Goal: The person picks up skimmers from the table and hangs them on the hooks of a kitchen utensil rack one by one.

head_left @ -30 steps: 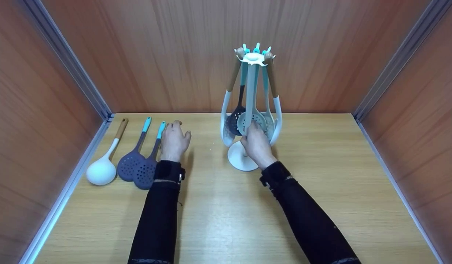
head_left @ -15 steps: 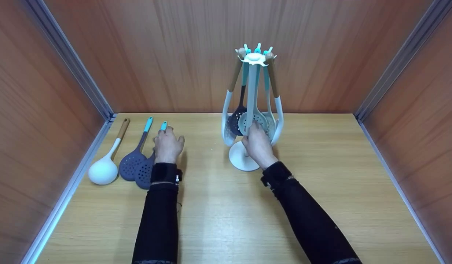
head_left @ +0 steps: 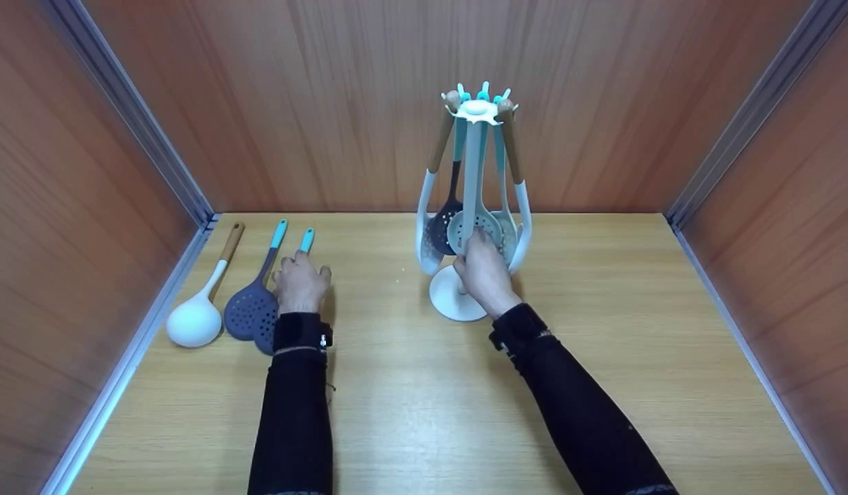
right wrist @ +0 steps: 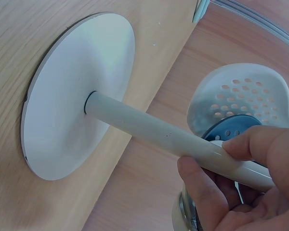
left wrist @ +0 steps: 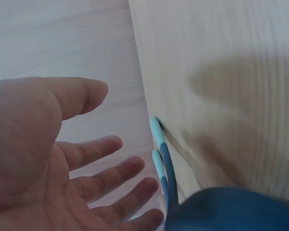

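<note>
My right hand [head_left: 484,271] grips the pale pole [right wrist: 154,132] of a utensil stand, thumb and fingers around it in the right wrist view. The stand's round white base [head_left: 451,295] rests on the table. My left hand [head_left: 301,283], fingers spread and slightly bent, hovers over a dark skimmer [head_left: 264,330] with a turquoise handle, hiding its middle. In the left wrist view nothing lies in that hand, and the dark skimmer head shows below right. A second dark skimmer [head_left: 242,313] lies just left, partly overlapping the first. Left of both is a white ladle [head_left: 194,321] with a brown handle.
Several utensils hang from the stand's top [head_left: 477,110], among them a dark perforated skimmer [head_left: 443,227] and white tools with brown handles, such as the right-hand one [head_left: 521,213]. Wood panels enclose the table [head_left: 410,399] at the back [head_left: 313,137] and both sides.
My left hand has moved left and toward me, from right of the nearer dark skimmer to over it. The right hand keeps its grip on the pole, and the stand stays put.
</note>
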`<state>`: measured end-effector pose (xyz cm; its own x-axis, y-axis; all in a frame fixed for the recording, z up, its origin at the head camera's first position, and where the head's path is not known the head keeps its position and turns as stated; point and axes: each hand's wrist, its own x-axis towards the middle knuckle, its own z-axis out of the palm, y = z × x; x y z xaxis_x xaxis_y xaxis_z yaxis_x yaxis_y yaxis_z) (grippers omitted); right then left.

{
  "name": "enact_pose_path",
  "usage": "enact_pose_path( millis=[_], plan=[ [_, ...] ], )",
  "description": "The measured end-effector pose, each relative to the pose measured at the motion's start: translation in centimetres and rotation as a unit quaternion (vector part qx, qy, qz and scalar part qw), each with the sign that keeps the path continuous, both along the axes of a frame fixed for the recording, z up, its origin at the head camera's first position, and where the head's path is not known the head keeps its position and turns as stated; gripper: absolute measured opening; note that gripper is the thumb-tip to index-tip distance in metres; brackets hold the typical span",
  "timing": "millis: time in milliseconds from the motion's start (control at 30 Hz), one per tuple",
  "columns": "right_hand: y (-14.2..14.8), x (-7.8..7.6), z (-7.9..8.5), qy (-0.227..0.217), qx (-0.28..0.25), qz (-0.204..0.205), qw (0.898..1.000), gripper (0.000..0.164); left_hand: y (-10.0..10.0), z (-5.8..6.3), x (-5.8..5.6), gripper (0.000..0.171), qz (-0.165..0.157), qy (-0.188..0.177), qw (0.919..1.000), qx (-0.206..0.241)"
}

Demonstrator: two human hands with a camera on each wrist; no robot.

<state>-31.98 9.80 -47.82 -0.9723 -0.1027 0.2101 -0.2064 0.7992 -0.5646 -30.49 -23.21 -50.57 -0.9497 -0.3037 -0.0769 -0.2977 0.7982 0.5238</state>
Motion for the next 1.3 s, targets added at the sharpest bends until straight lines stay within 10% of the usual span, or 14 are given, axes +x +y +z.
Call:
enact_pose_path(
  millis=[500,1033,1300],
  plan=[
    [0.1,0.2,-0.3,0.042,0.009,0.004,0.999,0.031,-2.2,-3.1,-1.2,0.066,0.013,0.011,0.9997,0.015],
    [0.0,0.0,-0.2,0.016,0.009,0.001,1.0,0.037,-1.3,-0.8,0.3,0.06,0.01,-0.024,0.9996,-0.004],
    [0.0,0.1,-0.2,0.014,0.002,0.001,1.0,0.039,-2.6,-3.0,-1.5,0.057,0.004,-0.014,0.9998,-0.012]
  ],
)
